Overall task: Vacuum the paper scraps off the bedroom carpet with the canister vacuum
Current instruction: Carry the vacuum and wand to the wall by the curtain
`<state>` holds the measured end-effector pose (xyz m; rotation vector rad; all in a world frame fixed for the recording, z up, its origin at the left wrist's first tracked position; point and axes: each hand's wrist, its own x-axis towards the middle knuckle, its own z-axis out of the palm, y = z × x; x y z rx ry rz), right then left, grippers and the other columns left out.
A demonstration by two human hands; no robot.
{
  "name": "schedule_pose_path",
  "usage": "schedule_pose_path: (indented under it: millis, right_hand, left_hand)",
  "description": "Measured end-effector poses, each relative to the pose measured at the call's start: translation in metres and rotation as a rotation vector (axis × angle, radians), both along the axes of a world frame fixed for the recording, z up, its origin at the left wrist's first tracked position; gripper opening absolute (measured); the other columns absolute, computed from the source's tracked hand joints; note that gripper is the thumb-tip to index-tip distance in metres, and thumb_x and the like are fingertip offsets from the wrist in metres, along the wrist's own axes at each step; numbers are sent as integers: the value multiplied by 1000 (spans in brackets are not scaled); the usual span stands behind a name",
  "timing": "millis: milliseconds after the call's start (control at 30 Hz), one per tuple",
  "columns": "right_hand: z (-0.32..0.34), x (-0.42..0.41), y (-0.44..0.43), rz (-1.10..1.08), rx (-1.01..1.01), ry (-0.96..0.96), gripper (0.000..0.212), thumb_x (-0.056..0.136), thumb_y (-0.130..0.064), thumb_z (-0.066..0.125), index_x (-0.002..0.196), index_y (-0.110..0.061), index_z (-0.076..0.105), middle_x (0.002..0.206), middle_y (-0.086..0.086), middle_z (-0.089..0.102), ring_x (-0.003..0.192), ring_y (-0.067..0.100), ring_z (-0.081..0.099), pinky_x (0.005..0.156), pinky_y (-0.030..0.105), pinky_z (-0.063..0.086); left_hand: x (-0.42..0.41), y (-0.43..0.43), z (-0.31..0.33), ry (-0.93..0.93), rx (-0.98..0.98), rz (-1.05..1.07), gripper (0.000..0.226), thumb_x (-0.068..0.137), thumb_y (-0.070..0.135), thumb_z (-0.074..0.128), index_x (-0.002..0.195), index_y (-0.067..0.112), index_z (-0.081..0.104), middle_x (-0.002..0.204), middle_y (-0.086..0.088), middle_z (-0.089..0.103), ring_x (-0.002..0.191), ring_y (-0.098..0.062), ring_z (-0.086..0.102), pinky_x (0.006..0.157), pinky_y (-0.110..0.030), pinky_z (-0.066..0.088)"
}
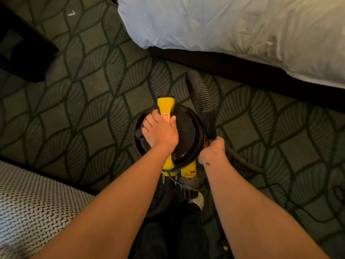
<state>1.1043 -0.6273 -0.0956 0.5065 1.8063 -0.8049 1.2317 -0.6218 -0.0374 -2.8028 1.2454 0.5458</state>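
A black canister vacuum [188, 131] with a yellow handle [165, 105] stands on the leaf-patterned carpet [89, 86] right in front of me. My left hand [161, 132] grips the yellow handle across the canister's top. My right hand [211, 151] holds the black ribbed hose [198, 92] near its rigid cuff at the canister's right side. The hose arcs up and away, then drops back toward my hand. One white paper scrap [71, 13] lies on the carpet far at the upper left.
A bed with a white duvet [233, 27] and a dark base fills the upper right. Dark furniture [24, 51] stands at the left. A grey woven seat [37, 202] sits at the lower left. The power cord [298, 204] trails on the carpet at the lower right.
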Motion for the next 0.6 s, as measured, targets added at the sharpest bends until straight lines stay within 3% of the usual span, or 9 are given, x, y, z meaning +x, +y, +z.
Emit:
schedule_pose_path:
  millis: [100,200,300,367,467,533,600]
  right_hand:
    - [43,-5,8,-6,-35,-113,12,87,-29,51,93,-22,59,91,-2,59,76,12,54,88,27,43]
    - [65,-17,23,-34,-44,-210,18,93,-32,51,100,-19,62,89,-3,55,75,10,52,89,26,43]
    - [81,-30,37,42,-75,-228,28,96,-40,47,96,-16,62,88,0,55,71,11,53,71,25,43]
    - [91,-42,45,108,-81,-203,32,97,-39,44,106,-14,62,97,5,60,83,17,60,76,29,44]
    - [103,-58,58,365,-109,-127,36,98,-20,41,132,-25,52,113,10,63,98,23,62,88,40,48]
    - [106,-64,66,627,-108,-38,37,97,-12,47,129,-29,50,105,7,65,92,19,61,91,45,52]
    - [102,-68,69,796,-107,35,25,94,-17,58,118,-24,56,91,6,65,78,17,60,76,38,56]
  left_hand:
    - [-17,24,7,34,99,8,55,97,47,39,136,9,31,137,-13,38,125,-31,38,102,-42,31]
    - [-24,41,15,95,191,33,52,97,41,43,136,8,30,138,-13,37,127,-31,37,102,-41,32]
    - [-23,46,20,124,274,33,53,97,38,45,137,8,29,140,-14,37,129,-30,37,102,-40,34]
    - [-20,45,25,151,300,32,52,97,35,48,137,8,30,140,-14,38,129,-30,39,101,-40,36]
    - [-17,42,33,207,315,51,52,94,28,54,137,7,34,140,-14,40,129,-32,41,100,-41,39]
    - [-16,38,36,258,295,96,52,92,24,55,137,5,35,141,-15,40,130,-34,40,102,-42,39]
    - [-15,29,34,319,251,161,54,92,22,55,137,3,34,143,-17,39,131,-36,40,104,-44,37]
